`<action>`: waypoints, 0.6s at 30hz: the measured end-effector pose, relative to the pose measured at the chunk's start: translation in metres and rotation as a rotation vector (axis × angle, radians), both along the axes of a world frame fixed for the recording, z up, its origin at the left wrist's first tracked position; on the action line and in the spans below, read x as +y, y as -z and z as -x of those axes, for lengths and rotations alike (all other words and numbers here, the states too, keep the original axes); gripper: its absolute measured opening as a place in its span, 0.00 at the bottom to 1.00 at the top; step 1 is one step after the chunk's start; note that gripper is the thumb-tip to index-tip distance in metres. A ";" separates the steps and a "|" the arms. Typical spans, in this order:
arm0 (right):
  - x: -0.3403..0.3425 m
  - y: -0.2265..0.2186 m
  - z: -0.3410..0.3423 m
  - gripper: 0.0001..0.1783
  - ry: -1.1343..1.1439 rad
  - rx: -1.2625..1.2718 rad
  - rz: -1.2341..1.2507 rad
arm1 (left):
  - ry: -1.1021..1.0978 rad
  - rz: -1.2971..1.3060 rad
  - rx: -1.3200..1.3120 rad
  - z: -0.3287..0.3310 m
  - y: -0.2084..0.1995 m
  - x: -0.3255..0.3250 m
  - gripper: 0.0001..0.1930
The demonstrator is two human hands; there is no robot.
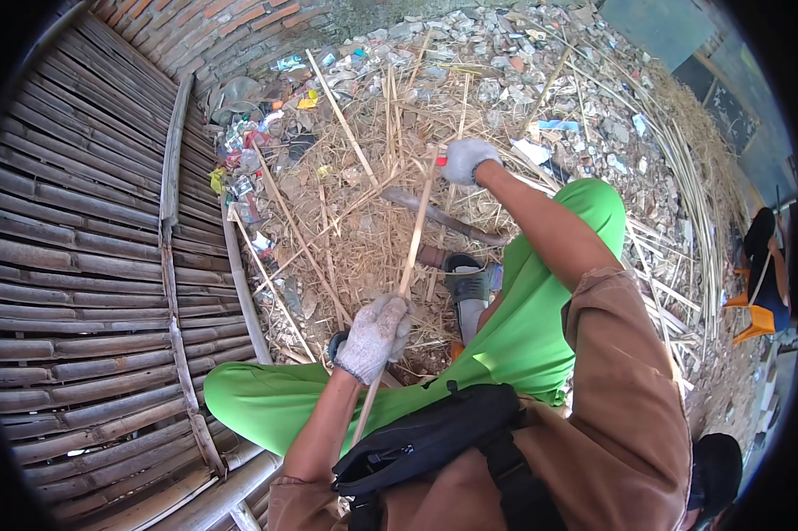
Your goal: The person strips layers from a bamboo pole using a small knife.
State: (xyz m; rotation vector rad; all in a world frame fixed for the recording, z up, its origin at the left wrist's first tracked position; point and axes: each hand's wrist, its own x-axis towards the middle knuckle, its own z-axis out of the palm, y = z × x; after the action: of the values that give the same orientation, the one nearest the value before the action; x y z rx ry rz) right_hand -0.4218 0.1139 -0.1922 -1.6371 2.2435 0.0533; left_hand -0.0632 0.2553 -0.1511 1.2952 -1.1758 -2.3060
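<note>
My left hand (377, 337), in a whitish work glove, is closed around a long pale bamboo strip (417, 232). The strip slants from beside my waist up to my right hand (470, 162), which wears a similar glove. That hand is closed on a small red-handled tool (441, 161) against the strip's far end. I cannot make out the tool's blade or exact kind. Below the strip, pale shavings and thin slivers (364, 248) cover the ground between my legs. A thick dark stick (448, 218) lies across them, passing behind the strip.
A slatted bamboo platform (80, 265) fills the left side. Long split strips (695, 203) lie in a bundle at the right. Rubble and litter (505, 71) spread toward a brick wall (213, 31). At the far right, a person sits on an orange stool (755, 324); another dark-capped head (716, 473) shows lower.
</note>
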 end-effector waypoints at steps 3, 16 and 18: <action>0.000 0.019 0.078 0.28 0.287 0.042 0.014 | 0.099 -0.016 0.029 0.002 -0.014 0.011 0.12; 0.029 -0.026 -0.078 0.27 -0.100 -0.170 0.034 | -0.285 -0.214 0.248 -0.029 0.020 -0.034 0.14; 0.045 -0.019 -0.104 0.26 -0.285 -0.226 0.102 | -0.288 -0.208 0.248 -0.023 0.017 -0.038 0.13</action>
State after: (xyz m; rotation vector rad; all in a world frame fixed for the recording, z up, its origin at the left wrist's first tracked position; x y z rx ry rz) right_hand -0.3178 0.1587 -0.1731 -1.9015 1.8631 -0.1674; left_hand -0.0400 0.2174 -0.1680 1.1153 -0.6402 -2.3320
